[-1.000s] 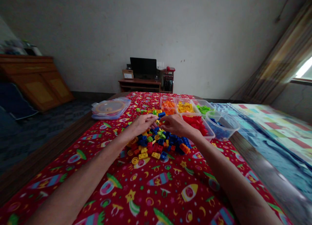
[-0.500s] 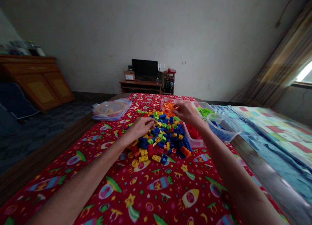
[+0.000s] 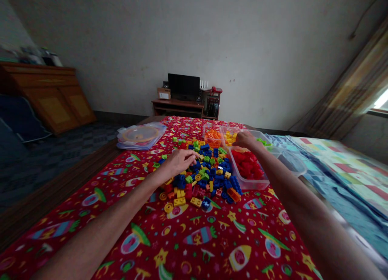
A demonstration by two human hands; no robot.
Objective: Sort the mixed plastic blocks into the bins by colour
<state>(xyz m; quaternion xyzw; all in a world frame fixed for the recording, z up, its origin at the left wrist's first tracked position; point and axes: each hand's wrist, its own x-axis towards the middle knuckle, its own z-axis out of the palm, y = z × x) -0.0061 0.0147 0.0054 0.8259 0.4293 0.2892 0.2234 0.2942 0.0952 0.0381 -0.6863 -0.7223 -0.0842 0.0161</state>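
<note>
A heap of toy building bricks (image 3: 206, 170) in blue, yellow, green, red and orange lies on the table. My left hand (image 3: 179, 160) rests over its left side, fingers loosely bent and a little apart; I see no brick held in them. Farther off to the right, my right hand (image 3: 246, 139) is above the clear box of yellow bricks (image 3: 230, 138). Its fingers point down and look bunched together, and whatever they hold is hidden. Just nearer than that hand stands a clear box of red bricks (image 3: 247, 164).
Left of the yellow box is a box of orange bricks (image 3: 213, 136). Green bricks (image 3: 263, 142) show beyond my right wrist. A round clear tub (image 3: 298, 164) is partly behind my right forearm. Stacked lids (image 3: 139, 135) lie at the left on the red patterned cloth (image 3: 194, 247).
My right hand has moved right, from beside the orange bricks to over the yellow ones, uncovering the red bricks. My left hand has shifted slightly over the heap. The view has turned slightly.
</note>
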